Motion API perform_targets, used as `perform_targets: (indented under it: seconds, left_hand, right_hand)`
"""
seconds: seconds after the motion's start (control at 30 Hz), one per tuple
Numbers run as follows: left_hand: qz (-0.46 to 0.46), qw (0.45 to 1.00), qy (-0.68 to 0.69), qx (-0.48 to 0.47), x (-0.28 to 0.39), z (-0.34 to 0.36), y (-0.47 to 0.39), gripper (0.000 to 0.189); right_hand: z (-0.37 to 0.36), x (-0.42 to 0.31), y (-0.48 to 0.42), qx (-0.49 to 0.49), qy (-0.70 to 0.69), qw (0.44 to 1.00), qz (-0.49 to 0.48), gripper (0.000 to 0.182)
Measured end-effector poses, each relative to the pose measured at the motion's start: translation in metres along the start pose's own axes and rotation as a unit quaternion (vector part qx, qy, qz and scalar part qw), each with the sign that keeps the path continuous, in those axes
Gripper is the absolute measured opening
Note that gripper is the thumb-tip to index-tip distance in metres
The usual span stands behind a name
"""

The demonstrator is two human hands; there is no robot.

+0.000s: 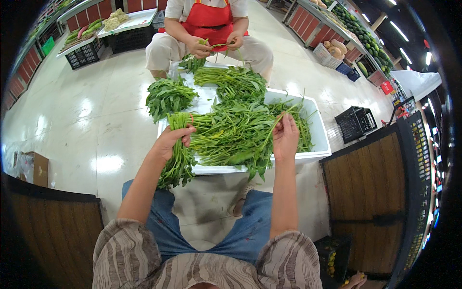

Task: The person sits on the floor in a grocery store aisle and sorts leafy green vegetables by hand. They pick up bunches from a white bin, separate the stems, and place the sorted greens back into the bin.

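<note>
My left hand (172, 141) is closed around a bunch of leafy green stems, likely water spinach (177, 160), with cut ends up and leaves hanging towards my knee. A red band (192, 117) shows beside the stem ends; which stems it goes around I cannot tell. Between the fingertips of my right hand (286, 135) is a single long green stem (270, 137), its leaves drooping over the near edge. Under and between both hands lies a large heap of the same greens (231, 126). It rests on a white foam surface (205, 94).
A white foam box (319, 126) with loose greens stands at the right. Opposite, a person in a red apron (207, 20) holds a stem in both hands. Separate bunches (169, 95) lie at the far left. A black crate (355, 123) and wood-panelled stands (364, 180) are to the right.
</note>
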State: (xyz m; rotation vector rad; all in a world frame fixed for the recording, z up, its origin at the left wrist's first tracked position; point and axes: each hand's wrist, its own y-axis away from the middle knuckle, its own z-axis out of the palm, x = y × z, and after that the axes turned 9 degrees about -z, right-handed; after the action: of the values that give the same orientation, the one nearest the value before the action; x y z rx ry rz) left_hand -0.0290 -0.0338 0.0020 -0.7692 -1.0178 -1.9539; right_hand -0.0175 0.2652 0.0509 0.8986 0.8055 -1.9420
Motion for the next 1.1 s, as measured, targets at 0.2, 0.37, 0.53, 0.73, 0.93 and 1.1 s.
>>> perform_targets:
  seconds: [0.2, 0.37, 0.53, 0.73, 0.93, 1.1]
  left_hand:
    - [-0.034, 0.999, 0.004, -0.02, -0.008, 0.002, 0.0, 0.015]
    - [-0.053, 0.997, -0.036, -0.047, -0.022, 0.018, 0.005, 0.016]
    - [-0.021, 0.993, -0.088, -0.074, -0.027, 0.032, 0.01, 0.019]
    - [-0.003, 0.989, -0.123, -0.083, -0.033, 0.04, 0.009, 0.021]
    - [0.011, 0.99, -0.112, -0.081, -0.036, 0.035, 0.007, 0.02]
    - [-0.008, 0.99, -0.124, -0.067, -0.034, 0.035, 0.009, 0.017]
  right_hand:
    - [0.014, 0.03, 0.025, -0.095, -0.007, 0.989, 0.116, 0.011]
    - [0.026, 0.045, 0.04, -0.15, 0.053, 0.977, 0.143, 0.012]
    - [0.034, 0.045, 0.053, -0.193, 0.148, 0.962, 0.126, 0.013]
    - [0.035, 0.051, 0.059, -0.222, 0.141, 0.955, 0.136, 0.014]
    - [0.039, 0.044, 0.061, -0.321, 0.174, 0.907, 0.208, 0.026]
    - [0.034, 0.041, 0.059, -0.375, 0.226, 0.866, 0.24, 0.023]
